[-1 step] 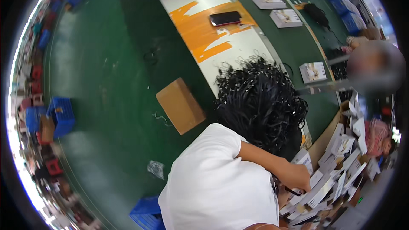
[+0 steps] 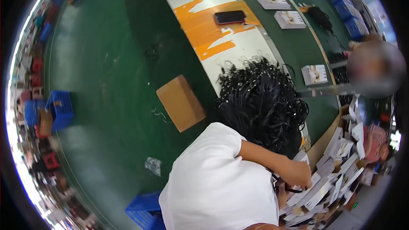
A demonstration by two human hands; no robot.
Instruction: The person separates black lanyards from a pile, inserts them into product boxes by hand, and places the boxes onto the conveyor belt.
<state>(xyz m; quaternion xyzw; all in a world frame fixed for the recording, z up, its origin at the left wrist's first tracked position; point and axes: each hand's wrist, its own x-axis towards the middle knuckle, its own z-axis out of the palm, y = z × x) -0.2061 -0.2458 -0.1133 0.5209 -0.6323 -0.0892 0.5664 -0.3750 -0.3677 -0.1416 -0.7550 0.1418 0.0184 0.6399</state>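
Note:
Neither of my hands can be made out. A strip of bare skin shows at the lower edge, but I cannot tell whose arm it is. Directly before me a co-worker in a white shirt [image 2: 217, 179] bends forward, dark curly hair toward the bench. The co-worker's bent arm ends in a hand [image 2: 298, 175] over a heap of white printed boxes [image 2: 317, 194]. A thin black item [image 2: 294, 190] shows beneath that hand; its kind is unclear. Part of a second hand [image 2: 282, 196] is beside it. Behind the heap rises a brown cardboard wall [image 2: 326, 145].
A phone [image 2: 230, 17] lies on the orange-taped white bench [image 2: 217, 51]. White boxes [image 2: 314, 74] stand on the green surface beside it. On the green floor are a brown carton [image 2: 181, 104], a crumpled clear bag [image 2: 153, 166] and blue crates [image 2: 145, 211]. Another person [image 2: 375, 142] is at the far right.
The view has shifted slightly, so the phone and bench sit a little farther right. The co-worker's second hand shows a bit more beside the black item.

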